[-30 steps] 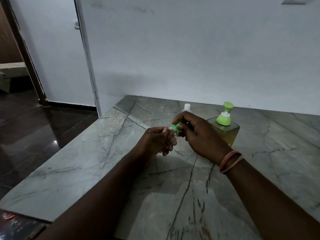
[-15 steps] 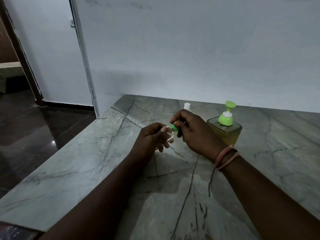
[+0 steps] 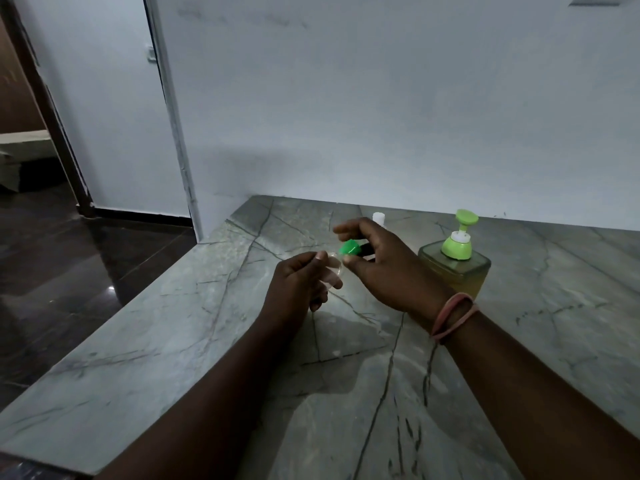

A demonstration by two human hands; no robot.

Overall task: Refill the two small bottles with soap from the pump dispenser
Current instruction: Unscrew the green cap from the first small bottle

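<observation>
The small clear bottle [image 3: 331, 271] is hard to make out: it is see-through, and most of it is hidden inside the left hand [image 3: 300, 285], whose fingers curl round it above the middle of the tabletop [image 3: 194, 327]. Only a glassy patch shows past the knuckles. The right hand [image 3: 388, 268] meets it from the right, thumb and fingers pinching a bright green cap [image 3: 349, 247] at the bottle's mouth; whether the cap sits on the neck or has come free cannot be told. Behind the right hand's fingers only the white cap of a second bottle [image 3: 378, 218] pokes out, near the back edge; its body is hidden. Two thin pinkish bands [image 3: 450, 315] ring the right wrist.

The pump dispenser [image 3: 455, 271] stands toward the back edge, just right of the right hand: a squarish clear body of yellowish soap, with a light green pump head and a white collar. Its lower left corner is covered by the right wrist.

The tabletop is grey-green polished stone with dark veins and a dull sheen. Its left edge drops to a dark glossy floor [image 3: 69, 271]; its back edge meets a plain white wall [image 3: 381, 116]. The right side and the near part, between the forearms, lie bare.
</observation>
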